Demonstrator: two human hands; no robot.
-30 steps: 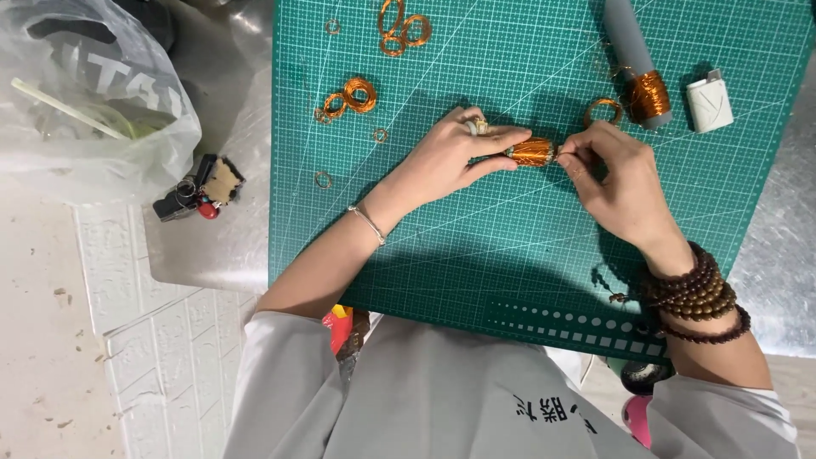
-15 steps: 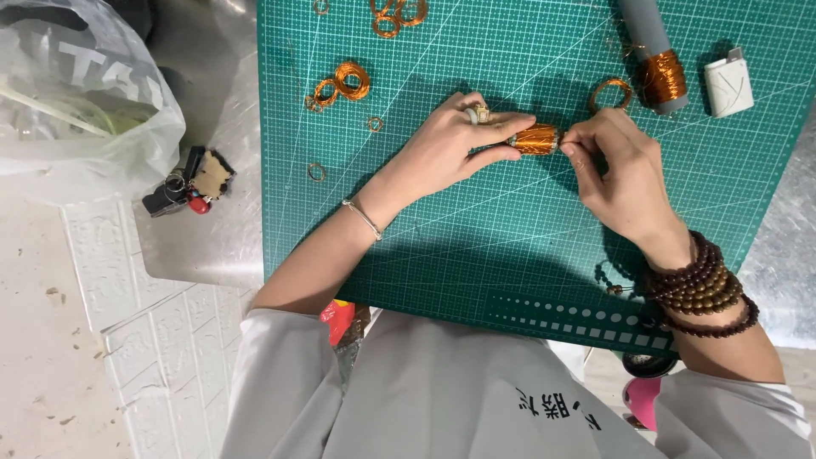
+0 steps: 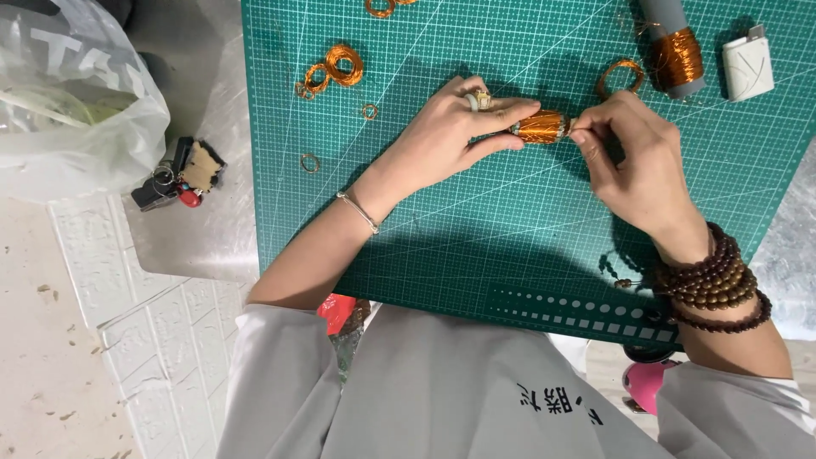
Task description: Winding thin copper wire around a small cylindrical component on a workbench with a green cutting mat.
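Note:
My left hand [image 3: 455, 136], with a ring on one finger and a thin bracelet at the wrist, grips a small copper wire coil [image 3: 541, 127] by its left end. Pinching the coil's right end are the fingertips of my right hand [image 3: 633, 161], whose wrist carries dark wooden bead bracelets [image 3: 710, 285]. Both hands hover just above the green cutting mat [image 3: 476, 229].
Loose copper wire rings [image 3: 331, 66] lie at the mat's upper left, one copper ring [image 3: 619, 75] beyond my right hand. A grey spool wound with copper wire [image 3: 676, 47] and a small white box [image 3: 748, 66] sit top right. A plastic bag [image 3: 72, 106] and keys [image 3: 178, 174] lie left.
The view has shifted slightly, so the mat and hands sit a little lower and further right. Both hands keep hold of the coil, with small finger movements at its right end.

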